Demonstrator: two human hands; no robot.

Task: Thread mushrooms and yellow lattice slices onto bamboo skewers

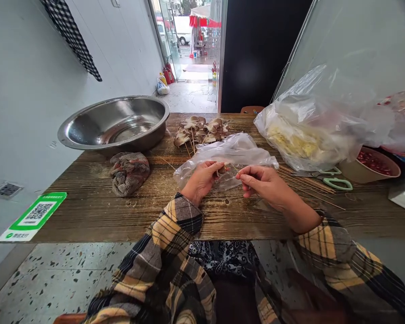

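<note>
My left hand (202,180) is closed on a small brownish piece of food (222,169), held just above a clear plastic bag (236,153) on the wooden table (94,211). My right hand (261,182) pinches a thin bamboo skewer (238,172) whose tip points at that piece. Behind the bag lies a pile of finished skewers (202,129) with brown mushroom-like pieces. Plaid sleeves cover both my forearms.
A big steel bowl (116,122) sits at the back left, a crumpled dark rag (128,172) before it. To the right are a large plastic bag of pale food (310,135), loose bamboo sticks (310,185), green-handled scissors (334,180) and a bowl of red pieces (374,164).
</note>
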